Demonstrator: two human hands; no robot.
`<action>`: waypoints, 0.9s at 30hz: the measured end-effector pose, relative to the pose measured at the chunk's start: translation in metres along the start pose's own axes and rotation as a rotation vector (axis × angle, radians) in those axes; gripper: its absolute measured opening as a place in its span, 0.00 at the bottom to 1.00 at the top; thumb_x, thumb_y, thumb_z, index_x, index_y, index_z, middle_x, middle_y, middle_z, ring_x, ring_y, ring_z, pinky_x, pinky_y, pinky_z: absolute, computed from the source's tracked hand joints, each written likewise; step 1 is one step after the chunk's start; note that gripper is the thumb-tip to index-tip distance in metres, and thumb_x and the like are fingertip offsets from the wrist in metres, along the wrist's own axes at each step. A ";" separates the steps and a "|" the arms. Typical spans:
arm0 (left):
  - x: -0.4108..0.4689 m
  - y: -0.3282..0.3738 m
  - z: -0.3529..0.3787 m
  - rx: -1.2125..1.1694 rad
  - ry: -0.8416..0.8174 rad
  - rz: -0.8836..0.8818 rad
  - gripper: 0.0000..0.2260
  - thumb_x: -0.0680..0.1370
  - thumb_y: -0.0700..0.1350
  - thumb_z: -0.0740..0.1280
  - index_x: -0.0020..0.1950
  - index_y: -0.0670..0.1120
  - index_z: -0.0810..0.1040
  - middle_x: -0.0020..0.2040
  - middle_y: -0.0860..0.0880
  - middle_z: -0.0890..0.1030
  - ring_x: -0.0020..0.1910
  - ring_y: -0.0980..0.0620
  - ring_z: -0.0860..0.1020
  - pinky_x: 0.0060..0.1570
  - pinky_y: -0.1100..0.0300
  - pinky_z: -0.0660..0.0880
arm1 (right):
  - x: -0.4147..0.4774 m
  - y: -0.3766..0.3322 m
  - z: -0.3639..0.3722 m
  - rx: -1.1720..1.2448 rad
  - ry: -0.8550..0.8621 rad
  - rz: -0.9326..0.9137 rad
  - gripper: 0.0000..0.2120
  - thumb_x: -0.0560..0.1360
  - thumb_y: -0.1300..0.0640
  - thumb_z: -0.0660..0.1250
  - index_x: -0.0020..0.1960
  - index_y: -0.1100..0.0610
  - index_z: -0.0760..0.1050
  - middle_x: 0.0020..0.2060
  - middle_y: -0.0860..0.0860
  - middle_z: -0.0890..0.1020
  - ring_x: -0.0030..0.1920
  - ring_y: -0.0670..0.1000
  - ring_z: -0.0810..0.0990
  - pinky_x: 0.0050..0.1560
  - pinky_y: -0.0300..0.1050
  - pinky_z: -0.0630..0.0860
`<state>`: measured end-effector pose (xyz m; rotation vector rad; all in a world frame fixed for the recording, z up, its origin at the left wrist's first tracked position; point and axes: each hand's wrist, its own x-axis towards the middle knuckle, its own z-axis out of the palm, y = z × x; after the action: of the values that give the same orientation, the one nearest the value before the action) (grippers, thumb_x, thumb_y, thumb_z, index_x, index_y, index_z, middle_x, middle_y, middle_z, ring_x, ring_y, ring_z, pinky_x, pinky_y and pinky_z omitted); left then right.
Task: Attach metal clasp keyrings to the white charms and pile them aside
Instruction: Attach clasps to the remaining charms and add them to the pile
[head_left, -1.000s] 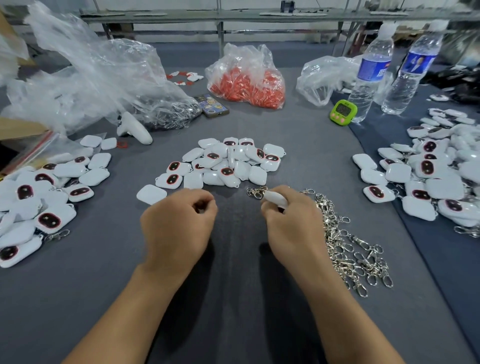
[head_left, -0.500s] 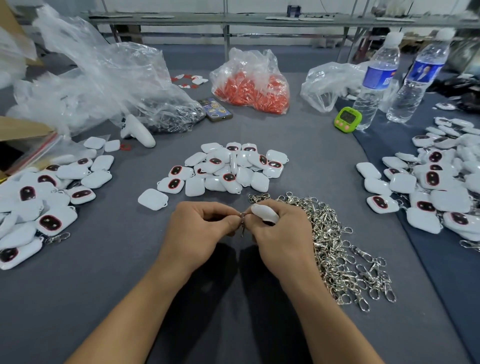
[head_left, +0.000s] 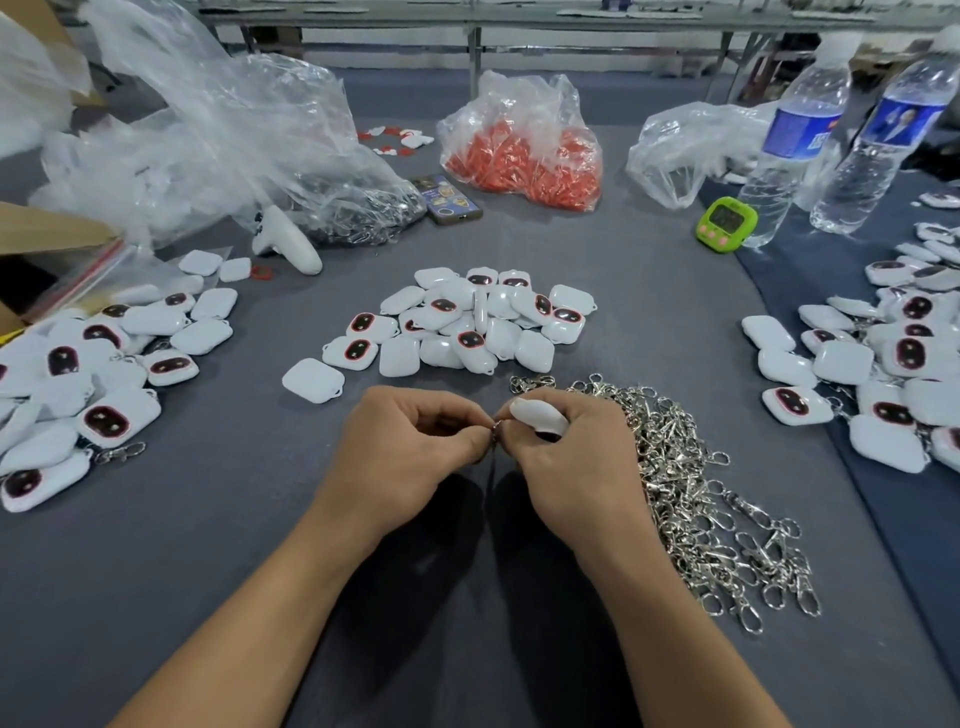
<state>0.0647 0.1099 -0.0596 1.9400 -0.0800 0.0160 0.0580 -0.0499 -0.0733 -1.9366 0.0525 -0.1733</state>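
My right hand (head_left: 566, 467) grips a white charm (head_left: 537, 415), which sticks out above its fingers. My left hand (head_left: 405, 452) pinches a small metal keyring (head_left: 494, 431) right at the charm's edge, fingertips of both hands meeting there. A heap of loose white charms (head_left: 467, 322) lies just beyond my hands. A tangle of silver clasp keyrings (head_left: 701, 499) spreads to the right of my right hand. A pile of charms with clasps (head_left: 78, 384) sits at the left.
More white charms (head_left: 893, 364) cover the right side. At the back lie clear plastic bags (head_left: 208, 140), a bag of red parts (head_left: 524, 150), a phone (head_left: 453, 200), a green timer (head_left: 726, 224), a white controller (head_left: 285, 241) and two water bottles (head_left: 795, 150).
My hands came together from apart: the left hand moved right to the charm and took hold of a keyring. The view also shifted slightly closer.
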 end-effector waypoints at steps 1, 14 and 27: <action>0.000 0.001 0.000 0.007 -0.003 -0.001 0.10 0.73 0.38 0.76 0.40 0.54 0.87 0.36 0.52 0.86 0.37 0.52 0.85 0.44 0.58 0.82 | 0.000 0.000 0.000 -0.003 0.001 -0.009 0.08 0.75 0.60 0.72 0.39 0.49 0.83 0.31 0.42 0.82 0.32 0.41 0.77 0.35 0.34 0.71; -0.004 0.002 0.000 0.080 -0.003 0.086 0.05 0.66 0.46 0.70 0.36 0.54 0.86 0.31 0.52 0.83 0.28 0.58 0.76 0.31 0.62 0.74 | 0.000 -0.004 0.002 0.008 -0.085 -0.012 0.06 0.76 0.59 0.72 0.42 0.50 0.83 0.32 0.47 0.83 0.32 0.45 0.78 0.35 0.49 0.77; -0.002 -0.007 -0.002 0.716 0.071 0.315 0.09 0.71 0.52 0.66 0.42 0.51 0.84 0.38 0.53 0.81 0.38 0.49 0.78 0.39 0.53 0.74 | 0.000 -0.003 0.002 -0.113 -0.046 -0.014 0.06 0.78 0.57 0.68 0.50 0.45 0.78 0.36 0.45 0.82 0.38 0.48 0.80 0.41 0.45 0.75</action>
<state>0.0636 0.1141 -0.0651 2.6169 -0.3732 0.3663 0.0581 -0.0466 -0.0711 -2.0534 0.0188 -0.1376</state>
